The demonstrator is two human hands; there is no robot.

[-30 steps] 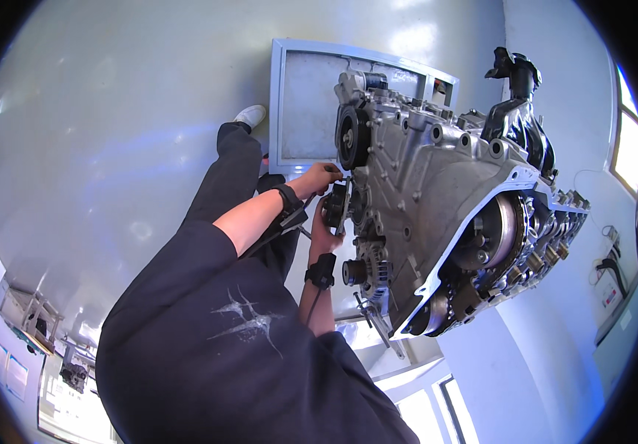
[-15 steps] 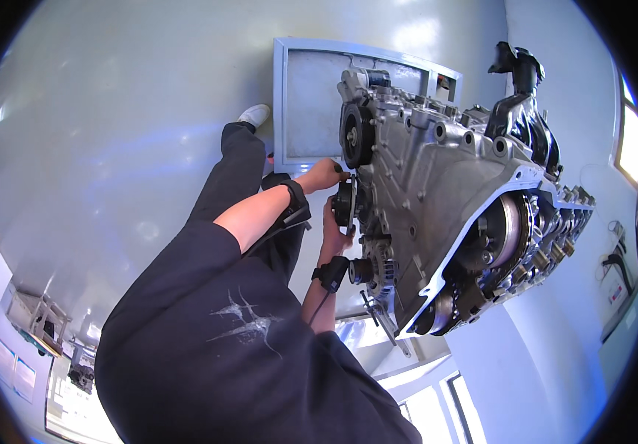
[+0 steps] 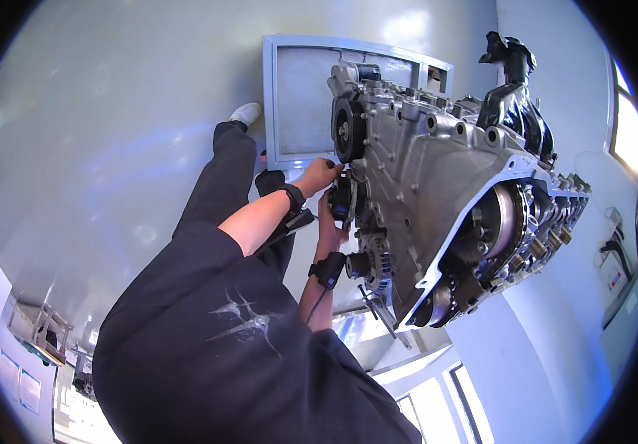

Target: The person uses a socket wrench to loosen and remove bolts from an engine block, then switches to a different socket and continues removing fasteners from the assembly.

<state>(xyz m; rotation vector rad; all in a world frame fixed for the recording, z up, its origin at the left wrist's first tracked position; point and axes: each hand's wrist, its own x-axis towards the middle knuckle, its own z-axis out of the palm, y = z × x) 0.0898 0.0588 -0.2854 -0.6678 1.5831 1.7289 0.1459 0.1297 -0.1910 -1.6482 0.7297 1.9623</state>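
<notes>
A black, round pulley-like part (image 3: 340, 198) sits against the lower left side of a large metal engine (image 3: 415, 163). My right hand (image 3: 329, 228) is wrapped around its near side, with the fingers partly hidden behind it. Just above, my left hand (image 3: 320, 176) is closed, fingertips pinched at the part's upper edge beside the engine. A small dark piece shows at those fingertips, too small to name. Above my hands is a black crank pulley (image 3: 349, 130); below them, an alternator (image 3: 375, 263) is fixed to the engine.
A grey-blue metal frame with a tray (image 3: 269, 103) stands beyond the engine. A black intake pipe (image 3: 515, 96) rises at its far right, and an open chain housing (image 3: 493, 222) faces right. A metal stand handle (image 3: 379, 309) juts out below. My shoe (image 3: 245, 113) is beside the frame.
The view has shifted slightly, moving the engine left and up. The black round part appears tilted and shows more of its dark side; both hands stay on or beside it.
</notes>
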